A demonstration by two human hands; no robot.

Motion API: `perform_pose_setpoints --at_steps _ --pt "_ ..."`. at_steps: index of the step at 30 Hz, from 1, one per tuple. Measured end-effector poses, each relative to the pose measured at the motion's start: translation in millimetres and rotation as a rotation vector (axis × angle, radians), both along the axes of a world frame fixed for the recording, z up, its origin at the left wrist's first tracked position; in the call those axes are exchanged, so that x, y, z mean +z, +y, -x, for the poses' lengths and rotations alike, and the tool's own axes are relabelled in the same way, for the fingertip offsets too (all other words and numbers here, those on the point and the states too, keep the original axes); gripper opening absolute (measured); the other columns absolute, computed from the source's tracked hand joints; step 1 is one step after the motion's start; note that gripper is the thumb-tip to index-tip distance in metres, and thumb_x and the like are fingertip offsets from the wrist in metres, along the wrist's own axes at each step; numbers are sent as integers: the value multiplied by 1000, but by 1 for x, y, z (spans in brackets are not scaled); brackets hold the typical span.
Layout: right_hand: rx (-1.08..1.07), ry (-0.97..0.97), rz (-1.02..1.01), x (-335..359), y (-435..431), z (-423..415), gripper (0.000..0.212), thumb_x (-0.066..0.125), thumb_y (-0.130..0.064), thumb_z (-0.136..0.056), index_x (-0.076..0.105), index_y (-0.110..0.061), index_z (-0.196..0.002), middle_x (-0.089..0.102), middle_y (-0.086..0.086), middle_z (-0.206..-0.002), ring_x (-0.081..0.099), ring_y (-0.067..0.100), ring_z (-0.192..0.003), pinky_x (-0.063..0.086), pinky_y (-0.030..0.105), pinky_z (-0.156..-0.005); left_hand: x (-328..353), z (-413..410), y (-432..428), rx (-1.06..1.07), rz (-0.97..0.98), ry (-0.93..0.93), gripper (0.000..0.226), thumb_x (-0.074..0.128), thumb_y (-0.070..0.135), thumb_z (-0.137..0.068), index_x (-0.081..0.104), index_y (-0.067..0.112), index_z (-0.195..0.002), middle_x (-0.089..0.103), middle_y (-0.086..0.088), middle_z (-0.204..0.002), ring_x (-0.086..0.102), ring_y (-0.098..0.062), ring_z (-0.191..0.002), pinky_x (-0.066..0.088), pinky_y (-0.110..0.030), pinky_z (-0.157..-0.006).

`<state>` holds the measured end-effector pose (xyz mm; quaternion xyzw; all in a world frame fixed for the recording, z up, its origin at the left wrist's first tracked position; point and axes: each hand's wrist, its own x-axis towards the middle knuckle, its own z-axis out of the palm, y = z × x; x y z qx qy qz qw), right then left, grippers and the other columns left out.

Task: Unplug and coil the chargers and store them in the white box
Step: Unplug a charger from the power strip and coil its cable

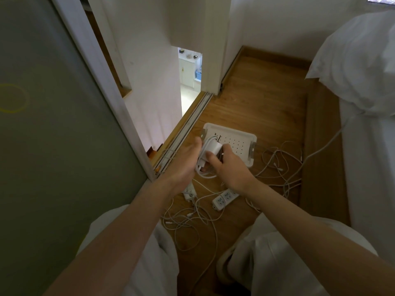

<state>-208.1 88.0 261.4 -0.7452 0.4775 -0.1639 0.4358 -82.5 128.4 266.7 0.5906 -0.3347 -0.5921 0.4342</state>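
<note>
The person is sitting on the brown wooden floor (256,107) and holding a small white charger block with its white cable wound in loops (210,151). Both hands are holding it together.

The left grip (188,161) is cupping the bundle from the left side. Its top finger is pointing forward and its lower fingers are curling under the loops. The right grip (230,167) is pinching the block, with the thumb pressing on the near side and the fingers wrapping round the far side. Neither grip is spread wide.

The flat white plastic box with little holes in its bottom (237,144) is lying on the floor just past the hands. The bundle is hanging over the box's near left corner. The box's long side is running from left to right, dipping a little toward the right. The right grip is nearer the middle of the box, so I think a short push forward and down is all that is needed to set the bundle inside.

More work is waiting. A white power strip (224,198) is lying under the right wrist, and messy loose white cables (188,223) are spreading over the floor near the knees. Another white plug (189,192) is lying beside the strip.
</note>
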Motion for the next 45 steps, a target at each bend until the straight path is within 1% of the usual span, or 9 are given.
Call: perform_pose_setpoints --at_steps 5,11,14,18,23,29,34,39,45 --pt "16 66 82 -9 4 4 29 42 -43 -95 38 -16 -102 63 4 -88 62 16 -69 50 28 -55 1 1 4 -63 1 13 53 21 48 -99 48 18 -134 64 -8 -113 61 -18 -107 48 -37 -97" --pt "-31 67 338 -18 10 -2 42 35 -60 -88 43 -19 -91 57 -2 -72 55 13 -60 45 32 -59 2 -6 -1 157 -126 419 51 40 51 -94 53 11 -123 62 -15 -91 58 -15 -63 48 -22 -55" --pt "205 42 467 -24 11 8 34 27 -52 -92 43 -25 -80 44 -13 -61 39 1 -53 31 26 -72 3 -16 -4 278 -127 471 51 45 52 -91 52 7 -116 52 -2 -59 41 -4 -43 34 -13 -37" --pt "486 216 548 -41 2 34 29 24 -43 -96 40 -28 -77 46 -13 -72 40 6 -68 25 23 -74 11 -26 -4 256 -110 401 47 47 50 -91 53 7 -109 47 2 -48 33 -4 -33 23 -11 -30" --pt "430 271 220 -40 -21 59 30 36 -36 -98 52 -20 -77 52 -8 -76 51 10 -73 37 23 -68 20 -23 0 57 -78 150 46 47 51 -91 59 7 -95 51 5 -47 33 -3 -35 24 -15 -35" --pt "407 384 309 -16 -38 45 32 44 -35 -97 49 -27 -66 57 -2 -62 53 14 -54 40 21 -52 23 -11 0 -3 -51 -261 37 52 48 -89 63 13 -96 58 3 -65 52 -4 -48 34 -12 -36" --pt "310 241 364 -10 -34 43 33 46 -36 -96 48 -30 -64 57 0 -58 54 17 -49 42 23 -46 29 -22 -4 7 26 -135 45 43 46 -94 61 6 -102 50 6 -42 38 -3 -32 27 -13 -35" --pt "330 330 -24 -26 -39 63 26 45 -31 -97 55 -20 -75 54 -2 -71 49 10 -62 38 17 -56 23 -37 -4 64 19 -91 51 42 52 -92 60 4 -93 44 6 -40 32 -4 -34 26 -14 -35" --pt "214 472 314 2 -61 61 28 39 -32 -99 60 -17 -89 57 -7 -68 48 6 -50 34 14 -48 15 -26 -4 63 1 -253 43 54 48 -87 65 11 -106 63 -7 -87 62 -12 -70 45 -15 -48"
